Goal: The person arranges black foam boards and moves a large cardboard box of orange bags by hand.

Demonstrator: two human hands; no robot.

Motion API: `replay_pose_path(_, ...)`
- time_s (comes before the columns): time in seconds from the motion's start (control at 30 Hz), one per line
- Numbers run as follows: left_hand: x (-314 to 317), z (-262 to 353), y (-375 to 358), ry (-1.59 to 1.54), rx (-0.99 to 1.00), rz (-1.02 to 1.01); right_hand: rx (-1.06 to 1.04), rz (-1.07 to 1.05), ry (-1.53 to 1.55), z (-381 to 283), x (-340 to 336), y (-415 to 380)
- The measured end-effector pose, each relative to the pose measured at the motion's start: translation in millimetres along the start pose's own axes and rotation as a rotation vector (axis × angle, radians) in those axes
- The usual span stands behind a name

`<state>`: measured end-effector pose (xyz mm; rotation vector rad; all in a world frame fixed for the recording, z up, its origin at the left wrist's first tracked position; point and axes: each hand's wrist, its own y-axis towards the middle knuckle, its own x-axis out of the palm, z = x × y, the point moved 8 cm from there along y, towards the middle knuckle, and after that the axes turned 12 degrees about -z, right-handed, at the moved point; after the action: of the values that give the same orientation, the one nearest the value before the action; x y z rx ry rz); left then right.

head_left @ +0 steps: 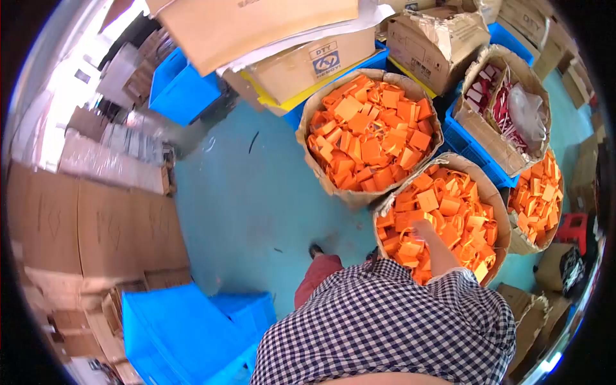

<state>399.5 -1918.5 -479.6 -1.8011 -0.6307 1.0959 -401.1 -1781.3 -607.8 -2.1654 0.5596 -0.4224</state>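
Observation:
My right hand (421, 230) reaches into a round cardboard-lined container (500, 218) heaped with small orange pieces (449, 205). Its fingers are among the pieces and too blurred to make out. A second round container (308, 144), also full of orange pieces (370, 147), stands just beyond and to the left. At the right is a third one (556, 228) with the same orange pieces. My left hand is not in view. My checkered sleeve and shirt fill the bottom centre.
A blue crate (186, 333) stands at the lower left beside stacked cardboard boxes (122, 224). Large boxes (314, 64) and a blue bin (183, 90) are at the top. A carton (487, 138) with red and white items is upper right, above a red stool (573, 231).

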Motion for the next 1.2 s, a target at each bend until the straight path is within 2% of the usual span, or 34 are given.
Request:
replay_pose_path(0.03, -40, -17, 21, 0.048, 0.007, 0.019, -0.105, -0.008, -0.095, -18, 34, 23)
replay_pose_path(0.1, -120, -56, 59, 0.169, 0.026, 0.040, -0.013, 0.023, 0.022, -73, 118, -16)
replay_pose_path(0.2, -256, -126, 102, 0.388, 0.053, 0.064, 0.061, 0.102, 0.074, -56, 177, 15)
replay_pose_path(0.3, -386, -151, 163, 0.589, 0.102, 0.107, 0.169, 0.229, 0.076, -33, 211, 41)
replay_pose_path(0.33, -416, -151, 188, 0.631, 0.127, 0.108, 0.235, 0.242, 0.221, -45, 228, 28)
replay_pose_path(0.4, -615, -87, 274, -0.430, 0.065, 0.106, 0.269, 0.318, 0.335, -56, 248, 34)
replay_pose_path(0.43, -630, -82, 298, -0.968, 0.025, 0.081, 0.293, 0.368, 0.411, -62, 254, 41)
replay_pose_path(0.5, -709, 39, 296, -0.893, 0.131, 0.141, 0.307, 0.464, 0.467, -77, 264, 68)
replay_pose_path(0.57, -742, 136, 335, -0.824, 0.302, -0.021, 0.327, 0.559, 0.522, -99, 269, 93)
replay_pose_path(0.67, -768, 248, 379, -0.767, 0.402, -0.049, 0.327, 0.720, 0.641, -111, 273, 117)
replay_pose_path(0.73, -782, 297, 402, -0.702, 0.445, -0.161, 0.467, 0.674, 0.522, -93, 279, 137)
replay_pose_path(0.8, -788, 333, 426, -0.687, 0.492, -0.279, 0.452, 0.622, 0.246, -79, 288, 152)
replay_pose_path(0.83, -789, 347, 411, -0.736, 0.503, -0.283, 0.581, 0.564, 0.367, -77, 300, 148)
replay_pose_path(0.87, -786, 359, 427, -0.699, 0.521, -0.360, 0.632, 0.669, 0.310, -93, 300, 132)
replay_pose_path(0.9, -778, 362, 502, -0.686, 0.613, -0.563, 0.605, 0.702, 0.346, -103, 305, 122)
replay_pose_path(0.93, -779, 362, 509, -0.705, 0.606, -0.520, 0.568, 0.778, 0.304, -101, 308, 127)
replay_pose_path(0.97, -795, 359, 506, -0.465, 0.442, -0.397, 0.536, 0.790, 0.295, -101, 308, 131)
replay_pose_path(1.03, -806, 390, 543, -0.094, 0.761, -0.143, 0.491, 0.830, 0.172, -107, 305, 131)
replay_pose_path(1.13, -808, 372, 492, 0.174, 0.588, -0.118, 0.464, 0.842, 0.109, -117, 307, 119)
replay_pose_path(1.2, -809, 364, 483, 0.195, 0.604, -0.086, 0.455, 0.856, 0.088, -109, 315, 126)
